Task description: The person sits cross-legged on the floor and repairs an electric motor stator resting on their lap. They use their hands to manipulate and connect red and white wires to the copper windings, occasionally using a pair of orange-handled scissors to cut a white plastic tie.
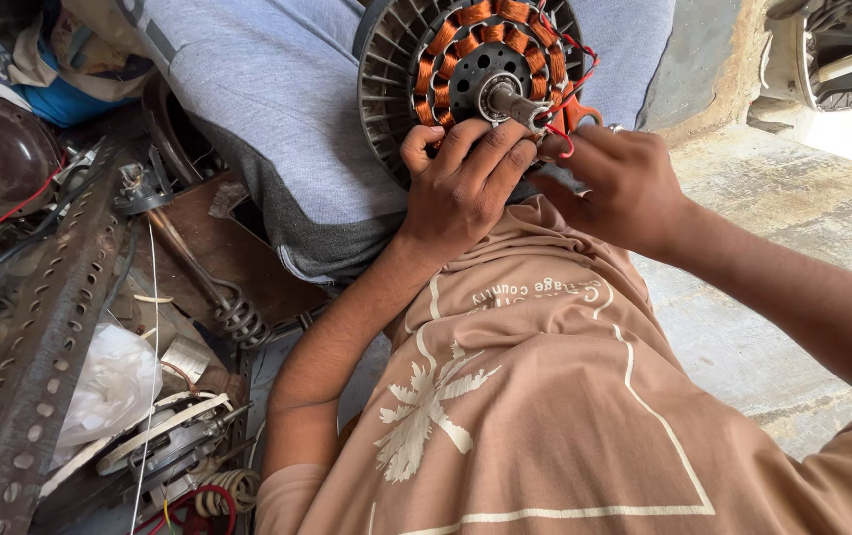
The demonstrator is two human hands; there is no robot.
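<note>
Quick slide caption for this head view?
Both hands, left and right, work red wires on a copper-wound motor stator resting in the lap.

The motor stator (475, 69) rests on the person's lap, ahead of the chest. The left hand (460, 188) lies against its near edge; the right hand (624, 183) is just beside it, to the right, at the wires (569, 94). A perforated metal bar (34, 347) lies on the floor far left, with a plastic bag (109, 386) right of it.

Fan motor stator (480, 74) cut off by top edge, lower rim hidden behind left hand (465, 188), right hand (619, 183) fingertips obscured by red wires (569, 94).
</note>
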